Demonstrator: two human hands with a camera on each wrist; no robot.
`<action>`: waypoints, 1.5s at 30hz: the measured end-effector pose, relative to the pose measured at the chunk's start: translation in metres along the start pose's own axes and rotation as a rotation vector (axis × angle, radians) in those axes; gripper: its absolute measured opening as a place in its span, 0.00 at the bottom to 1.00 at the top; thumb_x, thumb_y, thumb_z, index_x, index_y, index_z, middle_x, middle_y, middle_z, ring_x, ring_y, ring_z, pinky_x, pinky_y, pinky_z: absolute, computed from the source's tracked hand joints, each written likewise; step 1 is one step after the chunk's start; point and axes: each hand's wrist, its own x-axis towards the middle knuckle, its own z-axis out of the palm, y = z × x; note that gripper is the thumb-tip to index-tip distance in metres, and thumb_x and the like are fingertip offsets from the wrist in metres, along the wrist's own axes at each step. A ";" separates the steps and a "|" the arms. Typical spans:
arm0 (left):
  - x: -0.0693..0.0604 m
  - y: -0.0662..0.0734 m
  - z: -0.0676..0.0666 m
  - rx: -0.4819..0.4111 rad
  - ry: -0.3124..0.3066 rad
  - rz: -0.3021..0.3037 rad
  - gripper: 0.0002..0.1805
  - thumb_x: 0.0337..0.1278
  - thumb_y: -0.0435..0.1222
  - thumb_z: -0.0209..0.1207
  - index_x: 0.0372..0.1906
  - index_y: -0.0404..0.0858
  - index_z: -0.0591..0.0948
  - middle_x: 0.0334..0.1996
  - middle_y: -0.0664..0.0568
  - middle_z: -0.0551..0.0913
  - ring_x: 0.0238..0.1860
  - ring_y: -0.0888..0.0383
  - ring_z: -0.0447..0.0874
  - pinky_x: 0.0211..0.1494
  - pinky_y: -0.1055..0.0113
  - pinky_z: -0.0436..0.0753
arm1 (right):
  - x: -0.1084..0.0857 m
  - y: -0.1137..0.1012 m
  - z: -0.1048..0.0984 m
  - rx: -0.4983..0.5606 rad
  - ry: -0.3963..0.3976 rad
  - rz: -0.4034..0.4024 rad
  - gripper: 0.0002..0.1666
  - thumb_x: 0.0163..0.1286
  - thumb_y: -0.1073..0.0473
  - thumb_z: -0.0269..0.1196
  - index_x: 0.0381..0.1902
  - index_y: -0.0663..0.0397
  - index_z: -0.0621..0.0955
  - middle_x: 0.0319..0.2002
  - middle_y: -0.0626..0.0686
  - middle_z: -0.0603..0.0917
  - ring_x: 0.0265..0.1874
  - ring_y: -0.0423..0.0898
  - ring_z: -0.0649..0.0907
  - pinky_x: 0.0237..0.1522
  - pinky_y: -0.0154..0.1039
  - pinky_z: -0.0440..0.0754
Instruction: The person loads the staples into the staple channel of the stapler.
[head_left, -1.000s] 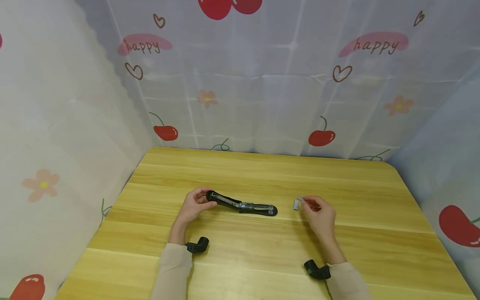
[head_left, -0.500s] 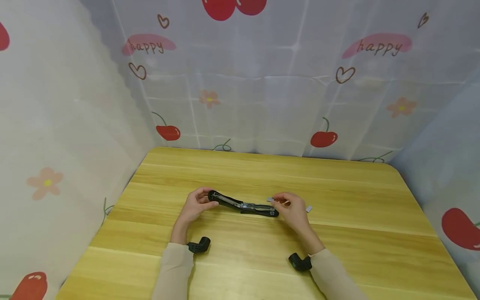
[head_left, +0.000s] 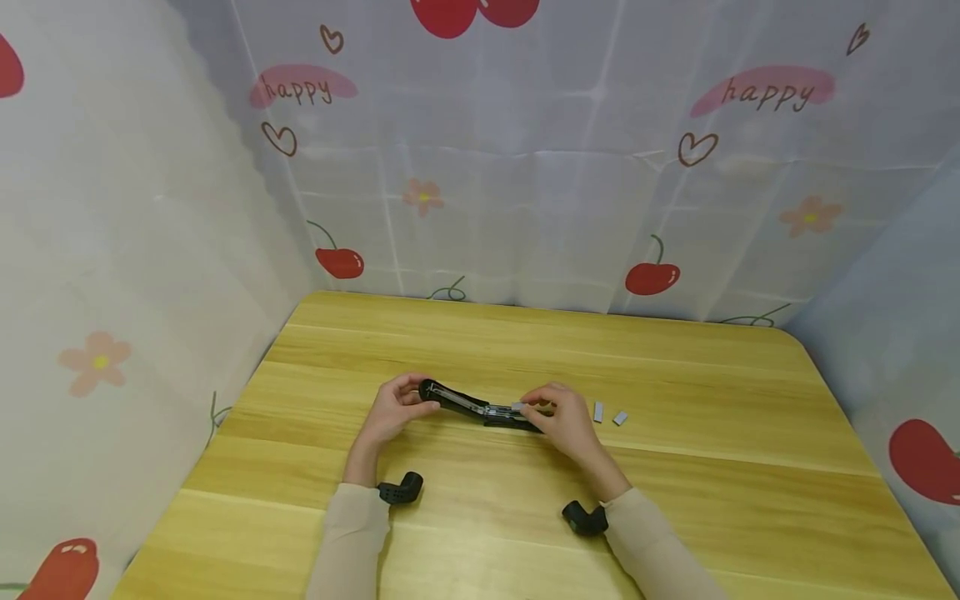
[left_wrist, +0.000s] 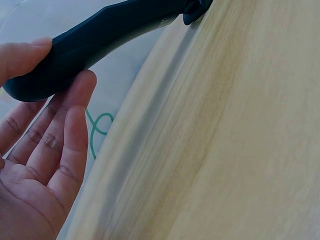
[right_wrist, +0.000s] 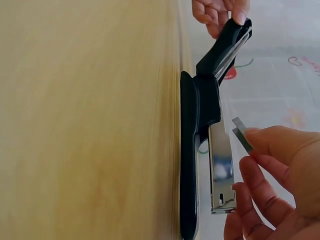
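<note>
A black stapler (head_left: 459,402) lies opened out on the table, its metal magazine (right_wrist: 221,165) exposed in the right wrist view. My left hand (head_left: 393,410) pinches the raised end of its upper arm between thumb and fingers; the left wrist view shows that hand (left_wrist: 47,145) from the palm side. A small grey strip of staples (right_wrist: 242,135) is pinched between the thumb and a finger of my right hand (right_wrist: 280,175). In the head view the right hand (head_left: 564,423) is over the stapler's right end, covering part of it, with the strip just above the magazine.
Two small grey staple strips, one upright in view (head_left: 597,412) and one slanted (head_left: 620,418), lie on the wooden table (head_left: 480,517) right of my right hand. A curtain (head_left: 495,192) with cherries and hearts hangs behind the table.
My right hand has moved left with the staple strip, from beside the loose strips to over the stapler's magazine. The left hand keeps its hold on the stapler.
</note>
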 end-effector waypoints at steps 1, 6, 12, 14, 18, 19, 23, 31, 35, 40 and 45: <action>0.000 0.001 0.000 0.000 0.000 -0.001 0.29 0.54 0.30 0.68 0.61 0.30 0.73 0.48 0.46 0.78 0.33 0.64 0.77 0.37 0.69 0.78 | 0.000 -0.001 0.000 0.001 -0.004 -0.003 0.05 0.61 0.62 0.70 0.36 0.50 0.88 0.34 0.48 0.85 0.35 0.44 0.81 0.39 0.43 0.82; 0.000 0.001 0.001 0.003 0.009 -0.007 0.30 0.54 0.31 0.68 0.62 0.31 0.73 0.51 0.44 0.77 0.33 0.64 0.76 0.37 0.70 0.77 | 0.001 -0.002 0.003 0.001 -0.012 -0.030 0.05 0.59 0.62 0.72 0.35 0.51 0.88 0.34 0.48 0.84 0.34 0.45 0.81 0.39 0.41 0.81; 0.001 0.002 0.001 -0.006 0.002 -0.023 0.30 0.55 0.29 0.67 0.63 0.30 0.72 0.51 0.45 0.77 0.35 0.64 0.78 0.39 0.69 0.78 | 0.002 -0.001 0.007 0.002 -0.023 -0.027 0.05 0.59 0.62 0.72 0.35 0.52 0.88 0.34 0.48 0.84 0.35 0.45 0.81 0.40 0.41 0.82; 0.001 0.005 0.001 -0.011 -0.005 -0.029 0.30 0.55 0.28 0.67 0.63 0.29 0.72 0.49 0.47 0.78 0.34 0.64 0.77 0.39 0.68 0.78 | 0.002 0.000 0.008 -0.003 -0.032 -0.016 0.05 0.59 0.62 0.72 0.35 0.51 0.88 0.35 0.48 0.84 0.36 0.45 0.81 0.41 0.42 0.81; -0.006 0.021 0.002 -0.011 -0.010 -0.030 0.28 0.55 0.26 0.66 0.62 0.27 0.72 0.46 0.51 0.77 0.32 0.64 0.75 0.38 0.67 0.77 | 0.002 -0.001 0.009 -0.013 -0.042 -0.005 0.05 0.60 0.62 0.71 0.35 0.52 0.88 0.35 0.48 0.84 0.36 0.46 0.82 0.41 0.43 0.81; -0.008 0.025 0.003 -0.007 -0.011 -0.031 0.28 0.55 0.26 0.65 0.62 0.26 0.72 0.45 0.51 0.77 0.32 0.63 0.75 0.38 0.68 0.77 | 0.002 -0.001 0.010 -0.015 -0.043 -0.005 0.05 0.59 0.62 0.72 0.35 0.52 0.88 0.35 0.48 0.84 0.36 0.46 0.81 0.41 0.43 0.81; -0.011 0.031 0.004 0.006 -0.009 -0.034 0.28 0.55 0.26 0.66 0.61 0.27 0.73 0.46 0.51 0.77 0.33 0.63 0.76 0.39 0.68 0.77 | 0.002 -0.001 0.012 -0.034 -0.048 -0.007 0.05 0.59 0.61 0.72 0.35 0.51 0.88 0.35 0.48 0.84 0.36 0.45 0.81 0.40 0.42 0.80; 0.000 0.006 0.001 -0.008 -0.003 -0.036 0.29 0.54 0.27 0.67 0.62 0.28 0.72 0.50 0.48 0.78 0.35 0.63 0.79 0.40 0.67 0.78 | 0.003 0.001 0.016 -0.036 -0.045 -0.010 0.05 0.59 0.60 0.72 0.34 0.50 0.89 0.34 0.47 0.83 0.35 0.44 0.80 0.39 0.42 0.80; 0.002 0.000 0.001 -0.006 0.005 -0.023 0.29 0.54 0.28 0.67 0.62 0.29 0.73 0.48 0.50 0.78 0.34 0.64 0.79 0.39 0.69 0.78 | 0.004 0.001 0.018 -0.034 -0.048 -0.008 0.05 0.59 0.60 0.72 0.34 0.49 0.89 0.34 0.46 0.83 0.35 0.43 0.81 0.39 0.40 0.79; 0.002 -0.002 0.001 -0.014 0.000 0.007 0.28 0.53 0.29 0.68 0.60 0.29 0.74 0.44 0.52 0.80 0.34 0.65 0.81 0.39 0.70 0.79 | 0.005 0.000 0.018 -0.028 -0.061 -0.001 0.06 0.58 0.60 0.73 0.35 0.49 0.89 0.34 0.46 0.84 0.34 0.44 0.81 0.38 0.39 0.79; 0.002 -0.003 0.001 -0.016 0.000 0.019 0.27 0.53 0.29 0.68 0.59 0.29 0.75 0.44 0.51 0.80 0.34 0.65 0.81 0.39 0.69 0.79 | 0.004 0.001 0.019 -0.022 -0.046 -0.036 0.05 0.58 0.61 0.72 0.34 0.51 0.90 0.33 0.46 0.84 0.33 0.44 0.81 0.35 0.39 0.79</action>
